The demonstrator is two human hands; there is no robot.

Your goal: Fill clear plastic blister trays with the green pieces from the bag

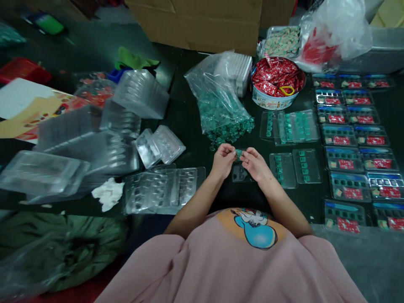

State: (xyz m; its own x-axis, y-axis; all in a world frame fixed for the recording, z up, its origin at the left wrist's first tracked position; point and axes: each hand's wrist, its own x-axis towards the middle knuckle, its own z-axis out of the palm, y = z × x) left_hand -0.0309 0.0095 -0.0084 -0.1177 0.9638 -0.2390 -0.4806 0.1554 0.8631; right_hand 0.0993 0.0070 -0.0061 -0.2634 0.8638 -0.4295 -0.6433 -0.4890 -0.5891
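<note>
My left hand (224, 160) and my right hand (255, 163) meet over the table, fingertips pinched on a small translucent green plastic piece (239, 153). Its exact shape is too small to make out. Just below my hands lies a clear plastic blister tray (240, 173), partly covered by them. Beyond them, a clear bag (206, 90) lies open with many similar green pieces (225, 132) spilling out of its mouth. Right of my right hand are two clear trays (285, 181) with green pieces set in a column.
Stacks of clear trays (142, 94) fill the left side, near a crumpled white tissue (107, 193). A round tin (274, 101) of red packets stands at the back right. Rows of filled trays (347, 183) line the right. A cardboard box (202, 25) stands behind.
</note>
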